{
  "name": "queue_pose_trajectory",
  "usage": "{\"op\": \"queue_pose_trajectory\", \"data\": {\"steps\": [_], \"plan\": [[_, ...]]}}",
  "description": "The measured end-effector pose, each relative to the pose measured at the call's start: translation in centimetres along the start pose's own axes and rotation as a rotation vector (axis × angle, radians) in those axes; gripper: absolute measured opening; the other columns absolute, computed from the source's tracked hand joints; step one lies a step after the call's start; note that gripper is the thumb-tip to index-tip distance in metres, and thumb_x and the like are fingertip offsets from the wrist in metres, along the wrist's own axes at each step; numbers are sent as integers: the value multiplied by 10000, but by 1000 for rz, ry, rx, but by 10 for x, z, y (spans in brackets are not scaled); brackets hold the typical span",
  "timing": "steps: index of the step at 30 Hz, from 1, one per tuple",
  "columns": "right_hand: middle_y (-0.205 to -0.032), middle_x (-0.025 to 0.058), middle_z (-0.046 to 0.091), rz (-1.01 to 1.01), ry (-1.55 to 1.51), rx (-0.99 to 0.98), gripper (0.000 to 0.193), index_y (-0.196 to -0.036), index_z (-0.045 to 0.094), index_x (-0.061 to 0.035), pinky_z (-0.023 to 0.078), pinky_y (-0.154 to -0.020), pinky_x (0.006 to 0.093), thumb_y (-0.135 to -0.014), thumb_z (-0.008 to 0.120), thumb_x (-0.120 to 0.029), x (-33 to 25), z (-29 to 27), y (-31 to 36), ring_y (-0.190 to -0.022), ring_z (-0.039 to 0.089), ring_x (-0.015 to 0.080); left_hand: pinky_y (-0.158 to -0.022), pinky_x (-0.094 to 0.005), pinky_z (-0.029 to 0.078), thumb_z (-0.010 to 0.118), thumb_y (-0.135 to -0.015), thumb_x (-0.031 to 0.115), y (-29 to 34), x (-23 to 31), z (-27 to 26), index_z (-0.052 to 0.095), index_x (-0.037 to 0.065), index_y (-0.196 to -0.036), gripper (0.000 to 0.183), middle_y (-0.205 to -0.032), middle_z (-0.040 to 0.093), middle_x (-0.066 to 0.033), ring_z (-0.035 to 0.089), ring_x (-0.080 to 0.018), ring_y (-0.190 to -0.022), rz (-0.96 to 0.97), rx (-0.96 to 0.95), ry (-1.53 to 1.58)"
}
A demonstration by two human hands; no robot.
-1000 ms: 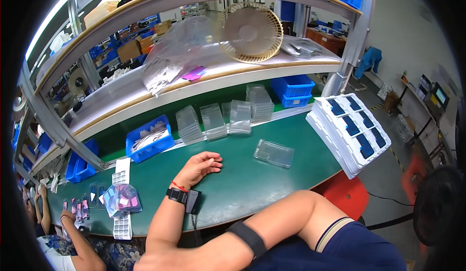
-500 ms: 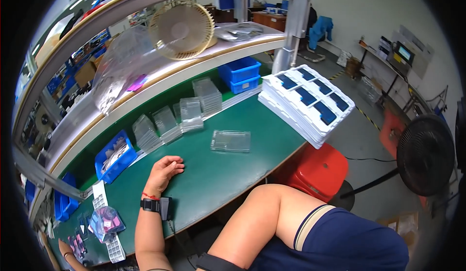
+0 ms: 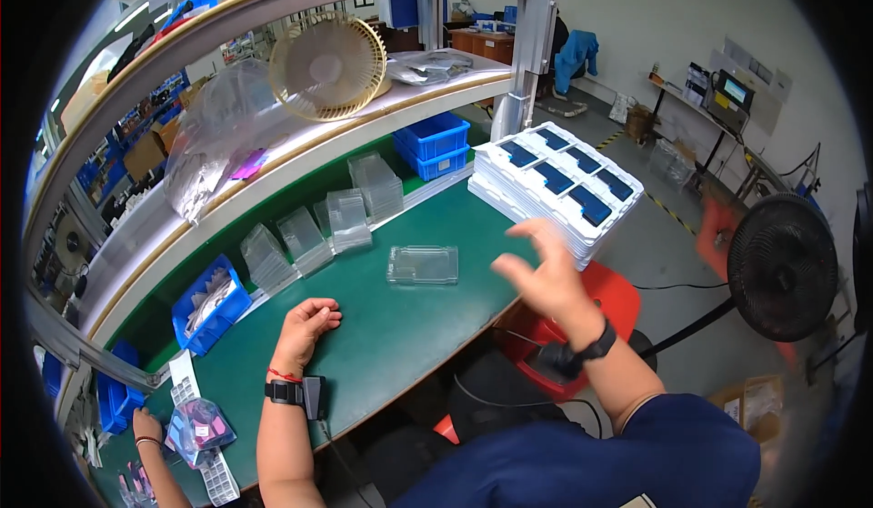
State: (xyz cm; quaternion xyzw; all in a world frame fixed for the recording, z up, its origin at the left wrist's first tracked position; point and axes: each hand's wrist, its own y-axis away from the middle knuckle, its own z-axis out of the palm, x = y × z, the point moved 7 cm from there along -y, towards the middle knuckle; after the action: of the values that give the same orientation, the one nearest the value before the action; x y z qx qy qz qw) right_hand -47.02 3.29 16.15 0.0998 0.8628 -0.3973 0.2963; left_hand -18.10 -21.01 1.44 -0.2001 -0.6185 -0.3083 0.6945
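My left hand (image 3: 307, 333) rests on the green tabletop with its fingers curled together and nothing visible in them. Out in the air over the table's right front edge is my right hand (image 3: 550, 276), fingers and thumb spread, holding nothing. Beyond it sits a tall stack of white trays (image 3: 607, 164), its top tray carrying several dark blue flat rectangular pieces (image 3: 553, 178). A clear plastic blister tray (image 3: 423, 265) lies on the table between my hands, touched by neither.
Stacks of clear plastic trays (image 3: 350, 220) line the table's back, near blue bins (image 3: 435, 149). Another blue bin (image 3: 211, 308) holds pale pieces. A red stool (image 3: 605, 303) and a black fan (image 3: 784, 267) stand right. Another person's hand (image 3: 145, 426) works at lower left.
My right arm, bent down with its hand out of sight before, has swung up and forward toward the white tray stack. My left hand stays put. The other person's hand has shifted up.
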Motion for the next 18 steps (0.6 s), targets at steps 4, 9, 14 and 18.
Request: {"op": "queue_pose_trajectory", "data": {"steps": [4,9,14,18], "plan": [[-1402,334,138,290,661,341,994,-1349,337,-129,276,-1040,516,-531,862,-336,111,-62,22,-1258,231,526,-789,-270,508,578,-891,94,4,8,-2,582,-29,-1053,203,-987,614,-84,614,-166,-871,7,21,-11],[-1426,274,146,224,328,283,1016,-1343,297,-151,340,-1035,442,-503,863,-71,169,-49,46,-1265,302,455,-792,-275,514,568,-889,71,2,1,1,582,-31,-1046,187,-978,616,-89,614,-168,-874,-1,6,-1],[-1383,222,254,253,340,370,981,-1310,308,-143,349,-1028,416,-505,848,3,168,-40,46,-1253,345,402,-797,-273,512,563,-891,68,7,3,0,581,-33,-1047,186,-983,613,-95,612,-170,-880,-33,14,-12],[-1396,244,240,302,409,433,914,-1286,323,-142,382,-1005,430,-540,836,-13,167,-32,45,-1250,342,443,-794,-277,509,585,-883,85,7,5,-1,584,-23,-1037,188,-992,618,-93,614,-169,-872,-29,14,-20]]}}
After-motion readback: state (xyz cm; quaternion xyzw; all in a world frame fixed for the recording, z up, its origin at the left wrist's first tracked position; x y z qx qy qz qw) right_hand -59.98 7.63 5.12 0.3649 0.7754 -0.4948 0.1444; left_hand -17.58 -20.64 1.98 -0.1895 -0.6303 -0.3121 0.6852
